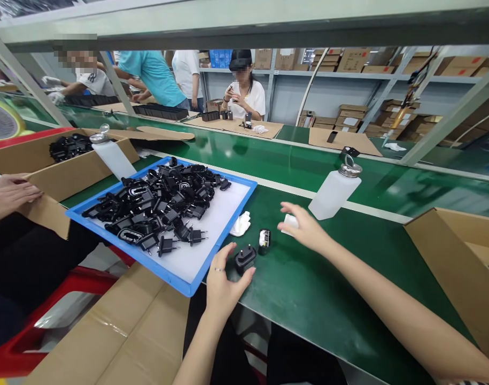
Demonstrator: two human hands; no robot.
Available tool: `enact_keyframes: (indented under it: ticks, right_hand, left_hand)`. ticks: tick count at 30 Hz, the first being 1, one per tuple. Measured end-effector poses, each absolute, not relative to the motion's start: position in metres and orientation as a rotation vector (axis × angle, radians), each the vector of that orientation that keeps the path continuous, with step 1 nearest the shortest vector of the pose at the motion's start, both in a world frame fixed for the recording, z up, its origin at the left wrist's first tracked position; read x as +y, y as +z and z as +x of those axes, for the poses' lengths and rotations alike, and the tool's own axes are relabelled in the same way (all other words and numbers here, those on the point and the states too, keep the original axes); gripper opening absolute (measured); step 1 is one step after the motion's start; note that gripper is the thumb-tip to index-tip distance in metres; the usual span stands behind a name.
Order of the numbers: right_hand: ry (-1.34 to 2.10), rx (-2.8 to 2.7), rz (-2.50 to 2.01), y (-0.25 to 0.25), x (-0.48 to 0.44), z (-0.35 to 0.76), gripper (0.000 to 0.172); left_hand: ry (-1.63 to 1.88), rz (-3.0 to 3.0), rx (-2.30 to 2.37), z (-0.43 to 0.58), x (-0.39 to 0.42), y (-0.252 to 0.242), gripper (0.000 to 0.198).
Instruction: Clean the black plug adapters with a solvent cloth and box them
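Head view, green conveyor belt (316, 321), metal shelves (332, 72), stacked cardboard cartons (350, 61) beyond

The black moulded-plastic plug adapter (245, 258) had a semi-gloss finish, and the heap of black plastic plugs (164, 200) showed metal pins. The blue plastic tray (228, 230) held a smooth, matt white liner. The green conveyor belt (320, 315) looked glossy, the white cloth rag (241, 224) soft, the frosted plastic bottle (332, 195) capped in shiny metal, and the brown cardboard box (456, 267) matt.

Blue tray (126, 254) by left hand (228, 278), dispenser bottle (334, 192) ahead
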State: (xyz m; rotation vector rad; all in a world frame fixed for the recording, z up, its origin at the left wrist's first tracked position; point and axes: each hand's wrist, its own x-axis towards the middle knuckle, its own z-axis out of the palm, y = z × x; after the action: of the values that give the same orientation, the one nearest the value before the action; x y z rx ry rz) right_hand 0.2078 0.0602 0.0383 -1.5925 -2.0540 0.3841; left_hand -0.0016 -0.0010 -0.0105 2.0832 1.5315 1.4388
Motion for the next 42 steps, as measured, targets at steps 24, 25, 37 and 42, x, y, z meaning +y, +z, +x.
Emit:
enact_keyframes:
  ticks: [24, 25, 37, 42]
  right_hand:
    - [0.622, -1.793, -1.484, 0.042, 0.058, 0.182, 0.01]
    - [0.64, -1.825, -1.456, 0.04, 0.058, 0.18, 0.01]
    - [0.807, -1.712, -1.451, 0.039, 0.048, 0.211, 0.007]
    - [0.842, -1.592, -1.396, 0.036, 0.056, 0.19, 0.01]
  left_hand:
    - [0.557, 2.022, 1.711, 0.075, -0.009, 0.008, 0.048]
    - [0.547, 2.034, 1.718, 0.075, -0.009, 0.008, 0.049]
    - [0.588, 2.106, 1.756, 0.072, -0.009, 0.002, 0.041]
    - [0.596, 2.102, 1.745, 0.072, -0.008, 0.002, 0.041]
